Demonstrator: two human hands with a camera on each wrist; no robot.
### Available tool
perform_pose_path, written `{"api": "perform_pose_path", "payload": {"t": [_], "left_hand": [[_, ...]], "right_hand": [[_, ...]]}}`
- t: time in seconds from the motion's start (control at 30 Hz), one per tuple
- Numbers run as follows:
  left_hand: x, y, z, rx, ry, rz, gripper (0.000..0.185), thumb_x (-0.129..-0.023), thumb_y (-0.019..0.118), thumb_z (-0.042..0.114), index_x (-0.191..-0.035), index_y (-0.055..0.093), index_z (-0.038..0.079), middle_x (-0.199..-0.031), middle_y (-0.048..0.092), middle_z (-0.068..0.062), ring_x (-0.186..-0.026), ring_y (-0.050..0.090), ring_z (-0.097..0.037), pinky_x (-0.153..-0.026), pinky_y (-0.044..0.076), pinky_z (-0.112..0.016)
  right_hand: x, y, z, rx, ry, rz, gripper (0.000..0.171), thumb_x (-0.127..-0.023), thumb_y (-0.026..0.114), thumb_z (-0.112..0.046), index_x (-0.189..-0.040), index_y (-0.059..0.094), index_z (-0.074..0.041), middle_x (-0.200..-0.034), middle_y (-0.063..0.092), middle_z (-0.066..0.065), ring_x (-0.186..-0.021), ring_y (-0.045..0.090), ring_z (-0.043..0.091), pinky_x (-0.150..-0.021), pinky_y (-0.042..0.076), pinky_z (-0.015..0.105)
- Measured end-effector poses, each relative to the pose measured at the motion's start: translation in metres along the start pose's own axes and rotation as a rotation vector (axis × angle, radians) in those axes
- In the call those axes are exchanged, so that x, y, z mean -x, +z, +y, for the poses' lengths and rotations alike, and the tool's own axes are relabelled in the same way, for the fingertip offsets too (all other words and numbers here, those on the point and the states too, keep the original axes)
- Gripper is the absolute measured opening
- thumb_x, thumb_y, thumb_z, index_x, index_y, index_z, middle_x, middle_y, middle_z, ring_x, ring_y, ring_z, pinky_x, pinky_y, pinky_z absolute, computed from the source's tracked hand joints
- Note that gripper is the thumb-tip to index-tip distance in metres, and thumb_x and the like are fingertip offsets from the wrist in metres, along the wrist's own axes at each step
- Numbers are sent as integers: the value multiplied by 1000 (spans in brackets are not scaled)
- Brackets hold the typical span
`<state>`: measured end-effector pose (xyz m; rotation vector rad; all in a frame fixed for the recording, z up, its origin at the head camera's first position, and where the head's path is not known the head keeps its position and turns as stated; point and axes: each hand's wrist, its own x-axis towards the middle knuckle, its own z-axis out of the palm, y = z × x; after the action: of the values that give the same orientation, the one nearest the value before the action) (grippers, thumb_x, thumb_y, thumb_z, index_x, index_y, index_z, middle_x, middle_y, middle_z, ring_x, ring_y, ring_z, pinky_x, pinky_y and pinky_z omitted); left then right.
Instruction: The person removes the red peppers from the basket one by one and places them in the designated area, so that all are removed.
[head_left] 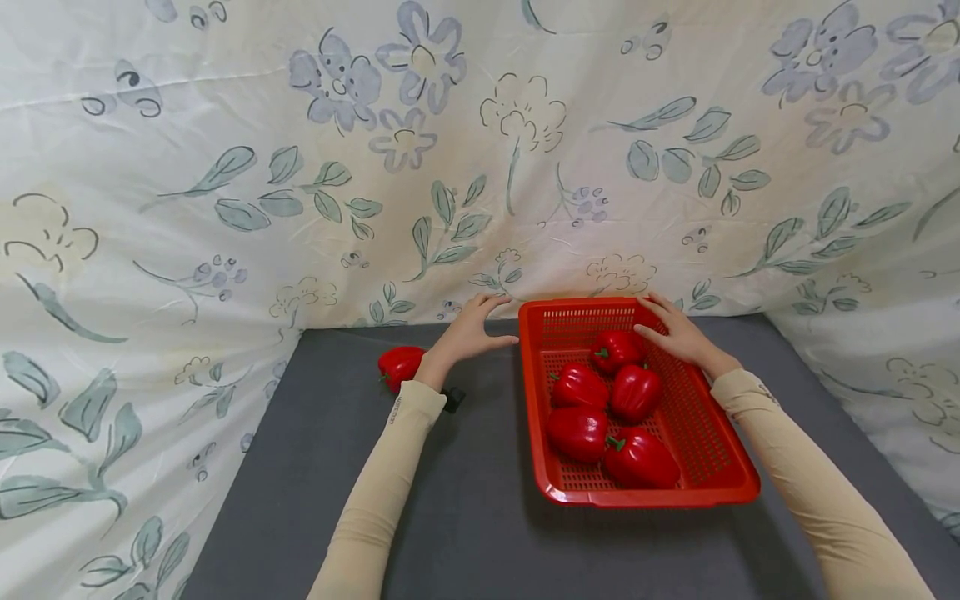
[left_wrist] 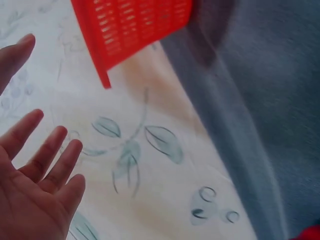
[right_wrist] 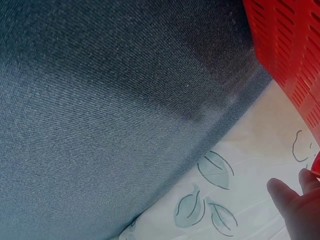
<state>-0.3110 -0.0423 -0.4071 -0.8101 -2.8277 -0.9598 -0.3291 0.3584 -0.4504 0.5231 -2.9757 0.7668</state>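
Head view shows a red basket (head_left: 712,433) on a grey table (head_left: 465,517), close to the flowered cloth (head_left: 225,208) that hangs behind and to both sides. Five red peppers lie inside the basket (head_left: 633,392); a sixth pepper (head_left: 400,365) sits outside on the table, to the left and well apart from it. The left hand (head_left: 472,329) hovers just beside the basket's far left corner, fingers spread and relaxed, holding nothing; the left wrist view confirms the open palm (left_wrist: 35,190) with the basket corner (left_wrist: 130,30) beyond it. The right hand (head_left: 675,329) rests on the basket's far right rim, fingers fairly straight, not curled round it.
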Motion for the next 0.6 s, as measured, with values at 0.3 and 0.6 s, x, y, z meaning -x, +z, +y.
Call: {"api": "perform_pose_path", "payload": {"t": [0.3,0.6], "left_hand": [[-16,4,24,-9,51,-118,76,-79,69,44,-142,37,16,-140,37,-8,-125,38,-23,-102,39,-43],[-27,10,43,-17,100,-177,77,-79,69,44,-142,35,17,-142,35,-8,-127,38,-25,-102,38,-41]], "right_hand": [[5,1,-2,-5,13,-1,71,-93,49,-42,-147,20,-6,-152,7,23,-136,10,48,-103,12,68],[10,2,-3,-17,11,8,71,-93,49,-42,-147,20,-7,-152,6,23,-136,10,48,-103,12,68]]}}
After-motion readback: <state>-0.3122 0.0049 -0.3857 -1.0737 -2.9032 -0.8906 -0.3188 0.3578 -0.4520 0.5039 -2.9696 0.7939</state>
